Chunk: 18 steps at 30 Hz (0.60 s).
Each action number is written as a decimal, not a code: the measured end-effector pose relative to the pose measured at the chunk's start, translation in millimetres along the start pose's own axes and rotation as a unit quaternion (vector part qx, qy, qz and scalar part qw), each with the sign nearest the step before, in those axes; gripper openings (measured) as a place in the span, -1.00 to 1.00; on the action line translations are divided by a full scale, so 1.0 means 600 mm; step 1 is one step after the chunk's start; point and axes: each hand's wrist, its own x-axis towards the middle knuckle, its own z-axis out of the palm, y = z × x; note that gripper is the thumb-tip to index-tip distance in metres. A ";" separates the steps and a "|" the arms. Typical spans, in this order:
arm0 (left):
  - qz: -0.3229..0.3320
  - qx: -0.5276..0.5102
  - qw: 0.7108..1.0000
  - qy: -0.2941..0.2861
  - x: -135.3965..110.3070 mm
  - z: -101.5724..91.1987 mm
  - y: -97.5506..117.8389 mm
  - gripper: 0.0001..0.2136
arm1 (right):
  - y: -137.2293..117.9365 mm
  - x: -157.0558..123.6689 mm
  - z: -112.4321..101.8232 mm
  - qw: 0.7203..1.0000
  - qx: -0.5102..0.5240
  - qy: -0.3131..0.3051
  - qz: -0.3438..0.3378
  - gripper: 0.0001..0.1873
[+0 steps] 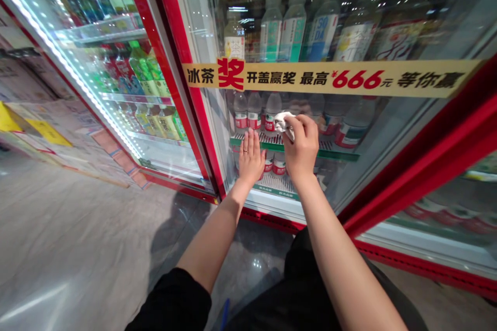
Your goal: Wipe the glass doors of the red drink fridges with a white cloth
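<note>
Bunched in my right hand is a white cloth, held up against the glass door of a drinks fridge. The fingers are closed round the cloth, just below a yellow banner strip with black and red lettering. To the left and slightly lower, my left hand lies flat on the same glass with its fingers stretched upward. A ring shows on one finger. Behind the glass, bottles with red labels stand on a green-edged shelf.
Soda and tea bottles fill the upper shelf inside. A second lit fridge with coloured drinks stands on the left, framed in red. Stacked boxes line the far left. A red door frame runs along the right above grey floor tiles.
</note>
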 end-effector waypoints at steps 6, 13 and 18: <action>0.009 -0.002 1.000 0.011 -0.002 0.000 -0.003 -0.24 | -0.008 -0.007 -0.007 0.998 -0.007 -0.065 -0.021 -0.68; -0.001 -0.014 1.000 0.018 0.000 0.004 0.002 -0.27 | 0.004 0.001 -0.029 0.999 -0.004 -0.011 0.033 -0.70; -0.011 -0.015 1.000 0.011 -0.001 0.000 0.007 -0.25 | -0.005 0.004 -0.026 0.998 -0.036 -0.046 0.002 -0.66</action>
